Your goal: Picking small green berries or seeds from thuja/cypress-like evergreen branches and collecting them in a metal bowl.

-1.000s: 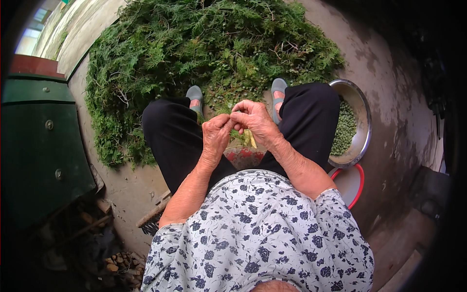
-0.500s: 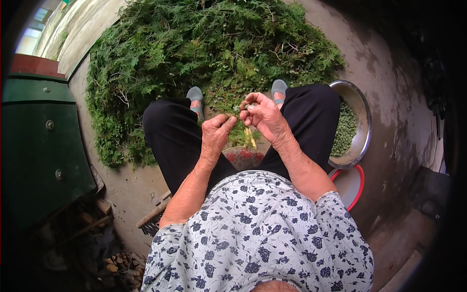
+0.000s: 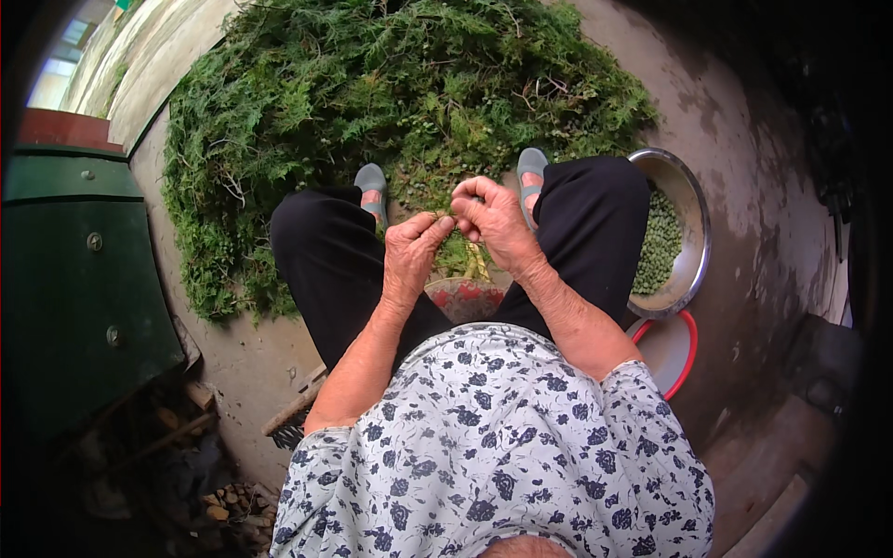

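Between my knees, my left hand (image 3: 411,253) is closed in a pinch on a small green sprig (image 3: 441,215), mostly covered by the fingertips. Close against it, my right hand (image 3: 500,228) has its fingers curled in. Whatever its fingertips grip is hidden. Just below the hands is a red-patterned container (image 3: 467,292), partly seen, with yellowish stalks (image 3: 477,265) and green foliage at its far side. A large heap of green conifer branches (image 3: 372,102) spreads beyond my feet. To my right stands a metal bowl (image 3: 704,232) holding many small green cones (image 3: 659,244).
A red-rimmed basin (image 3: 691,358) sits partly under the metal bowl, by my right elbow. At left stands a dark green metal panel (image 3: 84,288), with chopped wood (image 3: 228,502) below it. A brush (image 3: 294,409) lies beside my left arm.
My right hand has come down and left, its fingertips now meeting those of my left hand. The small green piece seen in its fingers before no longer shows. My left hand barely moved.
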The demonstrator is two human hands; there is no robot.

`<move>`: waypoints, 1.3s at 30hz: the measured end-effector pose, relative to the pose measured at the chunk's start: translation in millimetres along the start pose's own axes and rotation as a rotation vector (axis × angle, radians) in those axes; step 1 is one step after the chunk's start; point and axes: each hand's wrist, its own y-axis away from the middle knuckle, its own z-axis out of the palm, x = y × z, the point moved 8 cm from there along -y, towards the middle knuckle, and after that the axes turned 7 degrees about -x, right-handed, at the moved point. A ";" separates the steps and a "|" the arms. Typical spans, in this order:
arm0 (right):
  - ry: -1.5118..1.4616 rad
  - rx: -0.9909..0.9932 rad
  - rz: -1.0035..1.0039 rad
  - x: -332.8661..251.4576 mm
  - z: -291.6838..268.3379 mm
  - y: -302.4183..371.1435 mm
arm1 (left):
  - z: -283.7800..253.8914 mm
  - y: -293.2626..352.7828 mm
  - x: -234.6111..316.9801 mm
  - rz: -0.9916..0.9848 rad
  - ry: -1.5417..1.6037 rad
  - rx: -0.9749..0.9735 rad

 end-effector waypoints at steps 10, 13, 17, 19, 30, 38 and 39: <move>0.267 0.643 -0.611 -149.5 -141.6 92.5 | -22.8 -3.2 -17.6 -0.207 0.824 0.198; 0.795 0.982 -0.435 -152.4 -233.1 146.5 | -26.2 -12.3 -13.4 -0.210 1.027 0.193; 1.501 1.264 -0.201 -133.9 -280.7 184.0 | -25.8 -22.5 1.7 -0.215 1.100 0.199; 1.531 1.329 -0.179 -137.9 -272.0 188.8 | -20.5 -31.6 12.2 -0.172 1.152 0.117; 0.938 -0.059 -0.252 -69.5 29.4 37.9 | -15.9 -45.9 50.7 0.058 1.295 0.026; 0.932 0.135 -0.420 -71.8 3.1 16.1 | -26.9 -48.4 45.2 -0.072 1.180 0.355; 0.815 0.131 -0.416 -78.9 -4.4 12.5 | -29.7 -52.9 39.8 -0.064 1.189 0.357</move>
